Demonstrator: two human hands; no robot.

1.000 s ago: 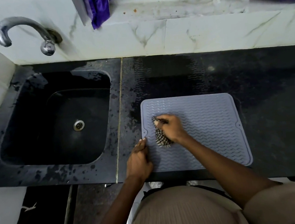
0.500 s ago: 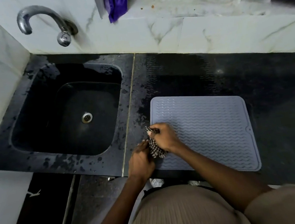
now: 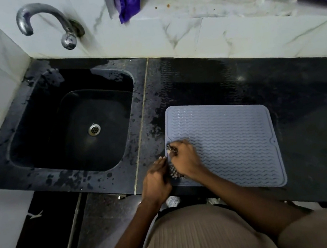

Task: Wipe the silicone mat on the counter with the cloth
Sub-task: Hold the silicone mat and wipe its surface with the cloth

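A grey-blue silicone mat (image 3: 227, 141) with wavy ridges lies flat on the black counter (image 3: 298, 98). My right hand (image 3: 185, 159) grips a bunched black-and-white checked cloth (image 3: 174, 172) and presses it on the mat's near left edge. My left hand (image 3: 157, 178) rests on the counter right beside that edge, fingers extended against the mat's rim and touching the cloth. Most of the cloth is hidden under my right hand.
A black sink (image 3: 73, 130) with a metal drain (image 3: 94, 129) sits left of the mat. A chrome tap (image 3: 45, 25) juts from the white marble wall above it. Purple fabric (image 3: 128, 1) hangs at the top. Water spots mark the counter around the sink.
My right hand has dragged the cloth leftward from inside the mat to its left edge, meeting my left hand. The camera view has shifted slightly.
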